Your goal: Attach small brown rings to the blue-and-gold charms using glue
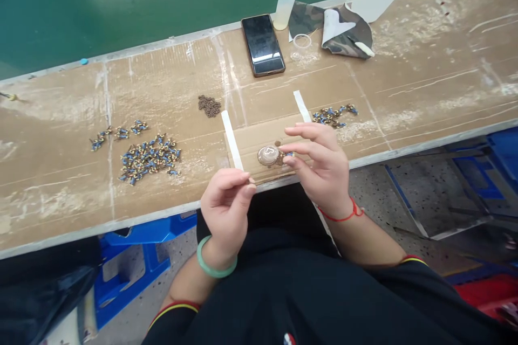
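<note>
My left hand is at the table's front edge, thumb and forefinger pinched on a tiny pale piece too small to name. Thumb and forefinger of my right hand close on a small blue and gold figure. Left of that figure, a round dish of glossy liquid rests on a cardboard piece. White strips lie at both sides of the cardboard. A large pile of blue and gold figures lies to the left, and a smaller group lies beyond my right hand.
Small brown rings are heaped behind the left strip. Farther back are a phone, a squeeze bottle, a clear ring and camouflage cloth. A blue stool stands below the table at left.
</note>
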`<state>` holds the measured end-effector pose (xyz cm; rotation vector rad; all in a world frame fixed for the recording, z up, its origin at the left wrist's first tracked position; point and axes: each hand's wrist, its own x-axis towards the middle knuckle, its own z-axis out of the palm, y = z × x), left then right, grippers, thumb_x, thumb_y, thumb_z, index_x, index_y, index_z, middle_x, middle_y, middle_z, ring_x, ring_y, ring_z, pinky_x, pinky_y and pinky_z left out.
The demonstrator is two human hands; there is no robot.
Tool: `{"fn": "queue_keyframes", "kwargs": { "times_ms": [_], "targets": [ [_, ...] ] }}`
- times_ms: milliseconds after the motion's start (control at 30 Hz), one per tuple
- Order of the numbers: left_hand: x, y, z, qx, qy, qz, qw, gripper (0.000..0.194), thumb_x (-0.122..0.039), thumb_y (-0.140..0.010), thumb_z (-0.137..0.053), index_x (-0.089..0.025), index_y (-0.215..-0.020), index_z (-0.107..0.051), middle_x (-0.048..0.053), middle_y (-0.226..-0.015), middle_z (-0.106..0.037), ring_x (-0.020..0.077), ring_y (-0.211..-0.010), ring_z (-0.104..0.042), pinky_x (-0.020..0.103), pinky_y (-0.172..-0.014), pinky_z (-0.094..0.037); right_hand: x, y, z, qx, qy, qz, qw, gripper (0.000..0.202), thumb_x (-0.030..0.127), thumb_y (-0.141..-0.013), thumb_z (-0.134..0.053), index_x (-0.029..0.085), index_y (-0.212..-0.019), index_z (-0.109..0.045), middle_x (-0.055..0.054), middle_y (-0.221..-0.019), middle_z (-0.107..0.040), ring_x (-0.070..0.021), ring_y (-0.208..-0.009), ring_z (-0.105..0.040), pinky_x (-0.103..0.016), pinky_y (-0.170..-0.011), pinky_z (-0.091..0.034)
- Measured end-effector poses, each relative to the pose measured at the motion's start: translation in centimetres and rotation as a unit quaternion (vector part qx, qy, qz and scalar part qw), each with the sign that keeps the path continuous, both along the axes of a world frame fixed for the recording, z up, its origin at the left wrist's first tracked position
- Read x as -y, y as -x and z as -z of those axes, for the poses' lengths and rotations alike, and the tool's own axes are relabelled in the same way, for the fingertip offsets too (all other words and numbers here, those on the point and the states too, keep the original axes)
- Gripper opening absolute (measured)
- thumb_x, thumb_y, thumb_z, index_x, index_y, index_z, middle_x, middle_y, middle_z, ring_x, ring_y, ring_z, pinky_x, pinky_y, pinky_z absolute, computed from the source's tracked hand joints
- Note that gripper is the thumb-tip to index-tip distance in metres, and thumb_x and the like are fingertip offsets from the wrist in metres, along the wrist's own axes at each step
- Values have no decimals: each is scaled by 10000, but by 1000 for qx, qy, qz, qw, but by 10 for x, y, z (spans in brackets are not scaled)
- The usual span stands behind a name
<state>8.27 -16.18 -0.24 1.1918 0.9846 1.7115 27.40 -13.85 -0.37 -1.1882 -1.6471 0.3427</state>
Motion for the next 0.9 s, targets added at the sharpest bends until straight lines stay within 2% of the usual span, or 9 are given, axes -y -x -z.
{"fn": "queue_keyframes", "kwargs": {
  "times_ms": [100, 200, 467, 900],
  "targets": [
    [4, 6, 12, 16, 47, -33, 998, 130, -369, -924, -952, -275, -981, -882, 12, -902, -796, 127, -774, -736, 215, -677, -589, -9, -11, 9, 50, -14, -3, 999, 94, 338, -1036, -771, 346, -1064, -860, -62, -1265, -831, -337, -1301, -723, -630, -1172, -587],
    [5, 7, 18, 24, 58, -27, 998, 134, -358, -911, -964, -269, -973, -884, 11, -888, -791, 122, -760, -726, 206, -662, -581, -12, -10, 11, 65, -23, -7, 998, 104, 368, -1053, -746, 349, -1059, -849, -56, -1254, -823, -339, -1296, -716, -629, -1159, -580],
    [0, 7, 17, 5, 59, -20, 998, 159, -391, -924, -950, -256, -974, -883, 13, -869, -779, 121, -734, -717, 207, -631, -562, -13, -7, 11, 69, -39, -8, 997, 85, 304, -1031, -769, 352, -1052, -836, -36, -1237, -821, -349, -1323, -701, -639, -1175, -551],
    [2, 5, 18, 1, 58, -14, 998, 120, -364, -941, -940, -273, -996, -885, 16, -904, -800, 131, -785, -747, 221, -696, -595, -12, -6, 14, 49, -43, -7, 998, 54, 300, -1033, -775, 324, -1038, -823, -51, -1174, -837, -342, -1300, -720, -619, -1141, -580]
  ]
}}
